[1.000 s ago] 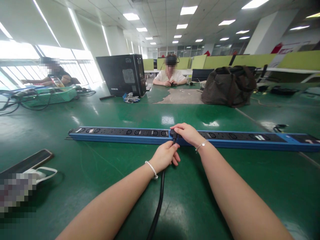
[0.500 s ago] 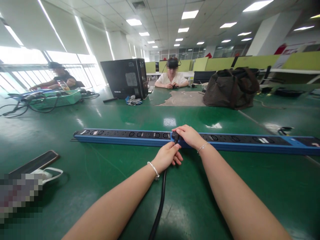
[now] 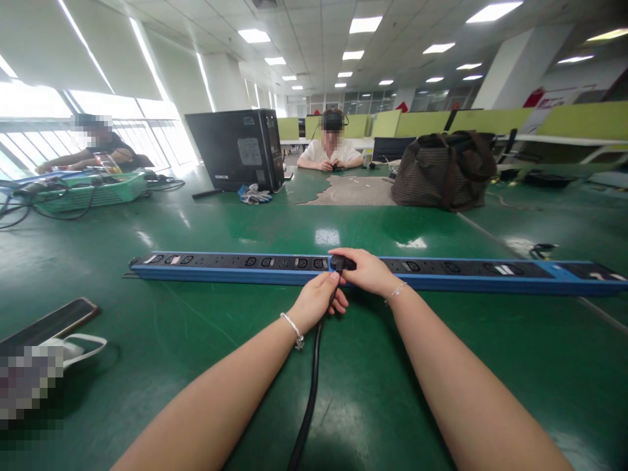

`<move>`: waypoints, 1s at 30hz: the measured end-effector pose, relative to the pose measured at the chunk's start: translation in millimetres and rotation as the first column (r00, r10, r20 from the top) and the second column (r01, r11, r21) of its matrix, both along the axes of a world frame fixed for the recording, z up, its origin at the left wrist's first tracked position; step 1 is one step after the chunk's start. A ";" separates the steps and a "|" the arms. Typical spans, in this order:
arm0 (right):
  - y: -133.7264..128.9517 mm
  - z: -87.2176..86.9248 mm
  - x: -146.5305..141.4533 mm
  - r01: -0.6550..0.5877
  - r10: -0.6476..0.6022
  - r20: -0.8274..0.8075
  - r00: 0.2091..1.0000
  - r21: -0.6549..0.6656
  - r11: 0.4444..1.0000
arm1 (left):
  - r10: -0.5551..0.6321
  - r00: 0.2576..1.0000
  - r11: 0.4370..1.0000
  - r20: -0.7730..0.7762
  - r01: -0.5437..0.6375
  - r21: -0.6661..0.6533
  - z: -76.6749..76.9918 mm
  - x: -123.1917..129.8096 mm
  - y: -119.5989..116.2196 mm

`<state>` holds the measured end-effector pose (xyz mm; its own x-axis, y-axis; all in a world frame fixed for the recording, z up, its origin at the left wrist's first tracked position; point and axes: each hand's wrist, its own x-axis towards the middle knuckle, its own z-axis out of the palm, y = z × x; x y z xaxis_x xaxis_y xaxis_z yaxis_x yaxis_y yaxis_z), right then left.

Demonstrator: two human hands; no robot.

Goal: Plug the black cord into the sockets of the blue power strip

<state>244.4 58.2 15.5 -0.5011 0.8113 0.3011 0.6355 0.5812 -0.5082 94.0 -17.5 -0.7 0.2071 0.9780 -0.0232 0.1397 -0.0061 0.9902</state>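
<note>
Left hand: fingers clamped on the cord, just below the plug; right hand: fingers closed about the plug; one plug, one cord, over mid-length of one blue power strip; plug likely light, rigid, best held by its body; cord likely flexible.

One power strip, one held plug, two bracelets and one green basket are visible.
</note>
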 end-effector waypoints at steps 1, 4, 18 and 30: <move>-1.1 -0.5 -1.7 0.023 -0.023 0.016 1.000 0.023 0.999 | 0.061 0.992 0.994 -0.112 -0.051 0.093 1.2 -4.1 0.1; -4.0 -2.5 -6.2 0.078 -0.083 0.044 0.996 0.094 0.992 | 0.409 0.786 0.836 -0.464 -0.119 0.535 5.3 -20.6 1.8; -5.5 -1.7 -8.6 0.124 -0.128 0.043 0.991 0.089 0.988 | 0.581 0.501 0.583 -0.641 0.293 0.758 -7.4 -30.6 6.1; -7.4 -2.2 -9.6 0.207 -0.208 0.040 0.977 0.031 0.978 | 0.562 0.456 0.612 -0.690 0.332 0.718 -6.3 -27.2 3.1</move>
